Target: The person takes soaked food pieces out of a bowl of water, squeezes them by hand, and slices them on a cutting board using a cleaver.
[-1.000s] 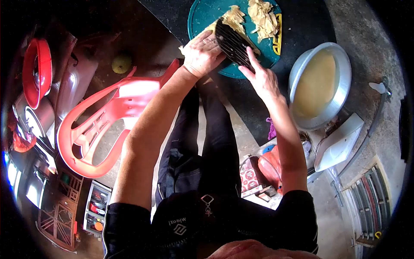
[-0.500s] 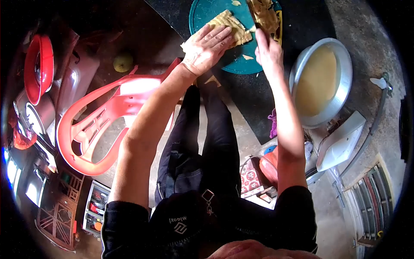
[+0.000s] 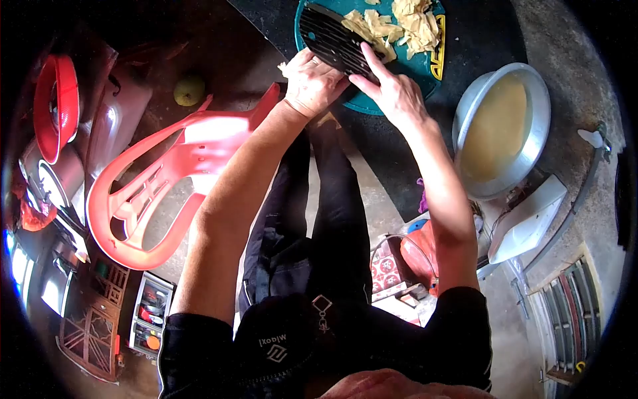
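- Clock centred on teal board (image 3: 409, 76), 12 = dead ahead; board on dark tabletop (image 3: 475, 40), top rim out of frame.
- Right hand (image 3: 400, 100), 5 o'clock: clamped on black ridged blade (image 3: 332, 38); handle hidden.
- Blade slants over board's 9 o'clock side, covering left fingertips.
- Left hand (image 3: 312, 85), 8 o'clock: over pale yellow food (image 3: 283, 68), edge poking out; can't tell how tightly fingers close.
- Hands very near each other; contact unclear.
- Loose slices (image 3: 373, 25) just beside blade, heap (image 3: 417, 28) at 2.
- Metal basin (image 3: 539, 136), 4 o'clock: cloudy yellowish liquid.
- Red chair (image 3: 143, 253), 8 o'clock.
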### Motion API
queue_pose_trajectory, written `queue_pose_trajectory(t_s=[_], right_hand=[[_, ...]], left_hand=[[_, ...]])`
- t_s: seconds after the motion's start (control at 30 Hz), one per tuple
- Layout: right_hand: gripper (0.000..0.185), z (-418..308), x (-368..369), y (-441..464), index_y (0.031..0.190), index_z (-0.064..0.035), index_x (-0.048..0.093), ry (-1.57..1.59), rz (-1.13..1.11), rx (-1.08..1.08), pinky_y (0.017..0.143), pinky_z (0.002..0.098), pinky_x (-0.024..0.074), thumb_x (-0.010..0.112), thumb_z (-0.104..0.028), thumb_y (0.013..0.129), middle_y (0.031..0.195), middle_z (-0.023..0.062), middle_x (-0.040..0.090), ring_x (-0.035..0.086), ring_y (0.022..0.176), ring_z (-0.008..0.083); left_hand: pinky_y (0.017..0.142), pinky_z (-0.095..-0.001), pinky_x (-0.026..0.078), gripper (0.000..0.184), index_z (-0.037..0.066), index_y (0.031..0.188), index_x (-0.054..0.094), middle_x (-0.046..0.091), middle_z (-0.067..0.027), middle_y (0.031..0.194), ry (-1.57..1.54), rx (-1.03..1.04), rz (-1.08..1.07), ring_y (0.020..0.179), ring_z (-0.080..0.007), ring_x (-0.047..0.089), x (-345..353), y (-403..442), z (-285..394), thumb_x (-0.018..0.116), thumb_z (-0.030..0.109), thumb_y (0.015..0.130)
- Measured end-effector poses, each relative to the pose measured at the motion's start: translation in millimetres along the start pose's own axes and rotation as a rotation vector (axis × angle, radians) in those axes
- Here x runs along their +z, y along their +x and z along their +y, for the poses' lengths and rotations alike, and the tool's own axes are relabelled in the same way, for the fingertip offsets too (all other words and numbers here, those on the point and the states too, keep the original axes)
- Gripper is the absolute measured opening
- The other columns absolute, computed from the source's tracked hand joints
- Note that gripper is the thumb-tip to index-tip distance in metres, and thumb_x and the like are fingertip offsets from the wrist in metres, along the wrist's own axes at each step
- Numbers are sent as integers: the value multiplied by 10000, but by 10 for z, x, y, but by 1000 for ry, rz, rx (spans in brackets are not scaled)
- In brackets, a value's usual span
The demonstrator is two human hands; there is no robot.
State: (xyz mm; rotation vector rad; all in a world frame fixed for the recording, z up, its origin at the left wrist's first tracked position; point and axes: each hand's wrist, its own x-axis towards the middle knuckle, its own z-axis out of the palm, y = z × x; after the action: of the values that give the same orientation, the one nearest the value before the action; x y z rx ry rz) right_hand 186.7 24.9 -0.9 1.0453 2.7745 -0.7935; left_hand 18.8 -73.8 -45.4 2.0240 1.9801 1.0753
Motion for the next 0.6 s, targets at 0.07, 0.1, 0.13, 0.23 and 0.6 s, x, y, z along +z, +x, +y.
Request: queue_pose_trajectory(t_s=[0.07,0.1,0.13,0.23,0.6], right_hand=[[689,-30,-30,-2,1434,-158,347,-15,16,0,448,409,516,566,-516,888,505,150,574,625,474,311],[683,-56,-123,-58,1431,-161,354,-17,4,14,449,413,516,564,-519,889,507,152,575,626,476,315],[676,-69,-211,-144,1428,-164,362,-21,-9,33,449,416,515,562,-521,889,508,155,576,628,479,319],[666,53,-312,-461,1435,-204,360,10,-111,173,462,432,510,528,-554,894,510,157,575,626,486,324],[598,238,-132,283,1355,-180,488,145,54,-7,416,286,499,513,-569,901,593,78,629,595,449,166]], left_hand=[[919,-396,459,261,105,846,692,678,-34,940,8,15,10,925,-207,636,-8,-4,-1,761,184,607],[919,-394,459,257,106,849,695,679,-33,941,12,22,15,920,-199,639,-18,1,3,762,181,613],[927,-393,457,255,107,853,697,680,-33,948,5,49,29,926,-195,641,-35,28,0,762,175,616],[976,-398,442,244,109,864,701,684,-28,975,9,64,72,974,-192,642,-15,60,-18,760,150,632],[969,-387,439,291,156,1023,701,675,25,1093,56,60,85,1078,-139,613,-2,89,28,715,174,733]])
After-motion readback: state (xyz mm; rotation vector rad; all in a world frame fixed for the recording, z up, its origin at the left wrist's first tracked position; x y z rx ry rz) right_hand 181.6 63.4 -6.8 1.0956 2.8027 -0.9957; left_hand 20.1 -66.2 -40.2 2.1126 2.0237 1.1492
